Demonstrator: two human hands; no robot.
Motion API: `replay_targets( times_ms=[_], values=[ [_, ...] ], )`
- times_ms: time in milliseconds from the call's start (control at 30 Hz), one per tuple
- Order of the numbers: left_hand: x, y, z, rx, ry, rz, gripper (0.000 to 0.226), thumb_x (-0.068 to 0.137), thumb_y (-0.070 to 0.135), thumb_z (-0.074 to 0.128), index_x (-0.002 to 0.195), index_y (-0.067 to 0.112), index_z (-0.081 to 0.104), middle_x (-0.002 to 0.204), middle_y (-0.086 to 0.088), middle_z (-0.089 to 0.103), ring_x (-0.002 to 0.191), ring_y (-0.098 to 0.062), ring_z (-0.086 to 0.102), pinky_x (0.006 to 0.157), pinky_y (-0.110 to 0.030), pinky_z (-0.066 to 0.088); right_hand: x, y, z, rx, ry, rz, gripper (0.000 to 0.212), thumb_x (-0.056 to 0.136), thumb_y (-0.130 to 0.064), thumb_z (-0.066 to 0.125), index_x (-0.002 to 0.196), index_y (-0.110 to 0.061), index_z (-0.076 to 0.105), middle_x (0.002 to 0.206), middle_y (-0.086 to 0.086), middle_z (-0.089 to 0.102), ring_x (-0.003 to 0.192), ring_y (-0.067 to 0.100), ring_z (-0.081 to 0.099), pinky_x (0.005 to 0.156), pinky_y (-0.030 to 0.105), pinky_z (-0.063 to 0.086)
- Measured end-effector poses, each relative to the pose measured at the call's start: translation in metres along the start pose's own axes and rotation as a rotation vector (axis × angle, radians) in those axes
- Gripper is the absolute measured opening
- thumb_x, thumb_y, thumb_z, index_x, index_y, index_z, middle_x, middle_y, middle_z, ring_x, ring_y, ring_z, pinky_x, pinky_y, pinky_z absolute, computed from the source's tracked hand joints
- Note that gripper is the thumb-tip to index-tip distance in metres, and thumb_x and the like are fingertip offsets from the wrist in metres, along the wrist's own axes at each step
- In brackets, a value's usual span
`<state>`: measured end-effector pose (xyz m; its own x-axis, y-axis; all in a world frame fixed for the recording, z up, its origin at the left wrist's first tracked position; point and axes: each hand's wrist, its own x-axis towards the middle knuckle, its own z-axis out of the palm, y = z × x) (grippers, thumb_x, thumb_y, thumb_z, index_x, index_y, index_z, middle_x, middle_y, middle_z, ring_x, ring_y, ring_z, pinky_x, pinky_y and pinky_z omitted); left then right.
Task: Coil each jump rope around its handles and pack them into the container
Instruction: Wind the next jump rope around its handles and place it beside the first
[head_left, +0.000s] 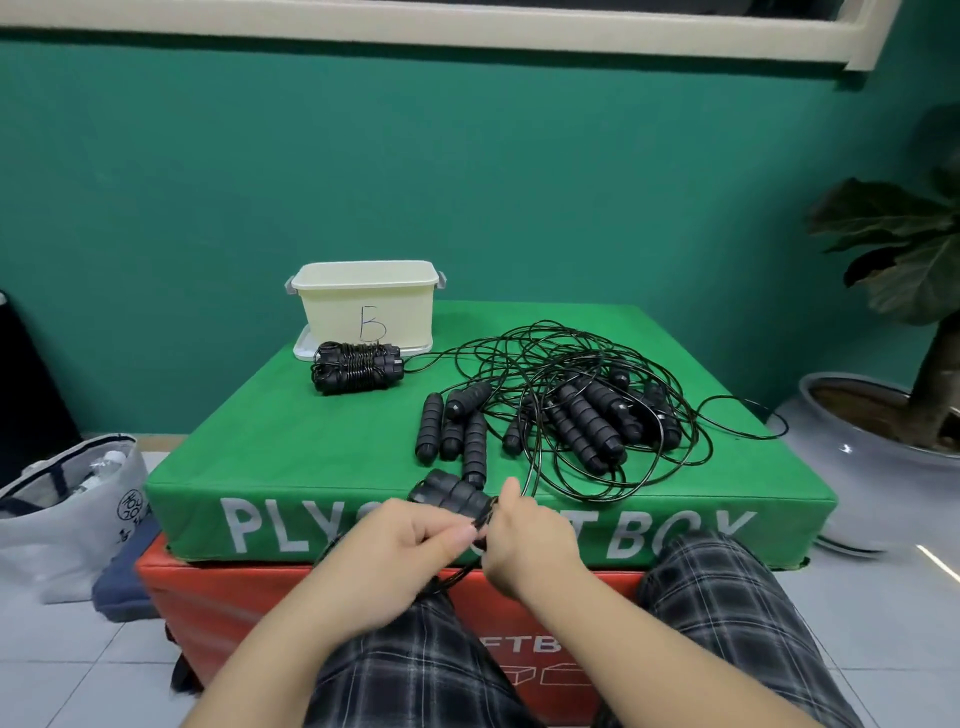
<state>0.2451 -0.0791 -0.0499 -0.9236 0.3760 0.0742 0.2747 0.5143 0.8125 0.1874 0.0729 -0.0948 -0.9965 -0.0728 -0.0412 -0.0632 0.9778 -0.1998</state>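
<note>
At the green plyo box's (322, 457) near edge, left hand (410, 535) and right hand (524, 535) both pinch black cord by a pair of foam handles (452, 493), apparently mid-wrap. Coiled jump rope (357, 367) lies just before cream container (366, 306), w/ tangled ropes (571, 395) at right.

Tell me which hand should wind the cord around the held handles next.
Right. The right hand already pinches the cord beside the tangle, while the left hand grips the handles.
</note>
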Motion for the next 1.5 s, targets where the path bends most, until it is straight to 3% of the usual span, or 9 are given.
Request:
replay_targets(
  times_ms=[167, 267, 433, 600, 733, 833, 1000, 1300, 1500],
  values=[
    [0.0, 0.005, 0.002, 0.103, 0.013, 0.034, 0.029, 0.097, 0.026, 0.051, 0.079, 0.038, 0.07, 0.047, 0.02, 0.045, 0.051, 0.003, 0.042, 0.059, -0.018, 0.034, 0.022, -0.002, -0.016, 0.159, -0.102, 0.1, 0.051, 0.087, -0.035, 0.058, 0.121, -0.005, 0.036, 0.124, 0.015, 0.058, 0.117, 0.033, 0.056, 0.09, 0.036, 0.044],
    [0.001, -0.001, -0.001, 0.068, 0.122, 0.008, 0.043, 0.093, 0.025, 0.057, 0.08, 0.065, 0.06, 0.061, 0.023, 0.058, 0.066, 0.005, 0.054, 0.071, -0.013, 0.041, 0.033, 0.001, -0.023, 0.368, -0.114, 0.105, 0.037, 0.085, -0.028, 0.054, 0.108, -0.002, 0.041, 0.096, 0.016, 0.063, 0.09, 0.034, 0.063, 0.064, 0.033, 0.044],
    [0.007, -0.01, 0.003, -0.148, 0.164, 0.003, 0.033, 0.09, 0.03, 0.06, 0.079, 0.06, 0.067, 0.071, 0.016, 0.06, 0.071, 0.003, 0.055, 0.076, -0.018, 0.038, 0.024, 0.013, -0.036, 0.654, -0.017, 0.093, 0.031, 0.076, -0.025, 0.061, 0.099, -0.006, 0.051, 0.066, 0.007, 0.055, 0.048, 0.023, 0.055, 0.039, 0.019, 0.035],
    [0.009, -0.013, 0.007, -0.216, 0.239, -0.107, 0.068, 0.079, 0.074, 0.044, 0.061, 0.012, 0.065, 0.051, 0.009, 0.036, 0.048, -0.008, 0.036, 0.068, -0.027, 0.037, 0.004, 0.017, -0.047, 0.696, 0.067, 0.07, 0.027, 0.073, -0.023, 0.068, 0.082, -0.018, 0.043, 0.072, -0.003, 0.054, 0.065, 0.022, 0.053, 0.059, 0.029, 0.041],
    [0.01, -0.008, 0.009, -0.28, 0.157, -0.098, 0.017, 0.086, 0.041, 0.057, 0.084, 0.043, 0.074, 0.08, 0.027, 0.068, 0.077, 0.011, 0.06, 0.077, -0.012, 0.04, -0.01, 0.017, -0.058, 0.533, 0.174, 0.03, 0.026, 0.078, -0.028, 0.066, 0.092, -0.021, 0.044, 0.077, -0.007, 0.052, 0.076, 0.023, 0.051, 0.063, 0.03, 0.036],
    [0.009, -0.01, 0.01, -0.297, 0.044, -0.131, 0.023, 0.093, 0.024, 0.055, 0.084, 0.03, 0.076, 0.05, 0.012, 0.055, 0.049, 0.001, 0.045, 0.055, -0.014, 0.035, -0.016, 0.015, -0.062, 0.464, 0.22, 0.01, 0.028, 0.081, -0.028, 0.062, 0.1, -0.02, 0.042, 0.085, -0.003, 0.051, 0.083, 0.027, 0.049, 0.066, 0.03, 0.033],
    [0.009, -0.015, 0.013, -0.441, 0.012, -0.115, 0.016, 0.091, 0.002, 0.055, 0.076, 0.005, 0.061, 0.094, -0.008, 0.072, 0.06, -0.017, 0.062, 0.058, -0.02, 0.048, -0.018, 0.011, -0.057, 0.42, 0.236, -0.018, 0.029, 0.082, -0.028, 0.061, 0.099, -0.018, 0.04, 0.095, 0.004, 0.061, 0.089, 0.031, 0.056, 0.067, 0.034, 0.04],
    [0.012, -0.006, 0.024, -0.334, -0.002, 0.092, 0.025, 0.095, 0.04, 0.043, 0.1, 0.032, 0.066, 0.043, 0.01, 0.032, 0.039, -0.006, 0.026, 0.041, -0.016, 0.023, -0.02, 0.013, -0.063, 0.429, 0.253, -0.003, 0.031, 0.081, -0.03, 0.064, 0.098, -0.022, 0.039, 0.091, 0.0, 0.056, 0.086, 0.029, 0.052, 0.067, 0.031, 0.034],
    [0.009, -0.011, 0.012, -0.435, -0.14, 0.101, 0.021, 0.087, 0.041, 0.052, 0.076, 0.032, 0.067, 0.058, 0.002, 0.057, 0.041, -0.006, 0.038, 0.046, -0.017, 0.038, -0.029, 0.006, -0.073, 0.435, 0.248, -0.079, 0.027, 0.081, -0.034, 0.063, 0.096, -0.022, 0.043, 0.092, -0.001, 0.062, 0.083, 0.027, 0.053, 0.064, 0.032, 0.035]
  ],
)
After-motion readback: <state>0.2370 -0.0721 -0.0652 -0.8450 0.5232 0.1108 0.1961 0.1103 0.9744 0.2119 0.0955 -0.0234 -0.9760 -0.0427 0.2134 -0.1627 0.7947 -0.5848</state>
